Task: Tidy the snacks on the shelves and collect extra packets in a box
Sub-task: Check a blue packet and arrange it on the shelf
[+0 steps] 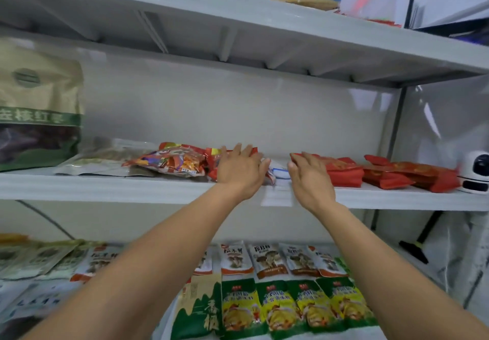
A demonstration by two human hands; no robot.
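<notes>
Both arms reach up to the middle white shelf [132,185]. My left hand [239,169] lies with straight fingers on a red snack packet [214,166] beside a colourful red and orange packet [172,161]. My right hand [308,174] rests with straight fingers against the left end of a pile of red packets [344,173]. Between the hands lies a small white and blue packet [277,171]. More red packets [412,174] lie further right. No box is in view.
A tall brown and green bag [39,106] stands at the shelf's left, with clear flat packets [105,158] beside it. A white round device [476,171] sits at the right end. The lower shelf holds rows of mushroom packets [270,260] and green and yellow packets [299,308].
</notes>
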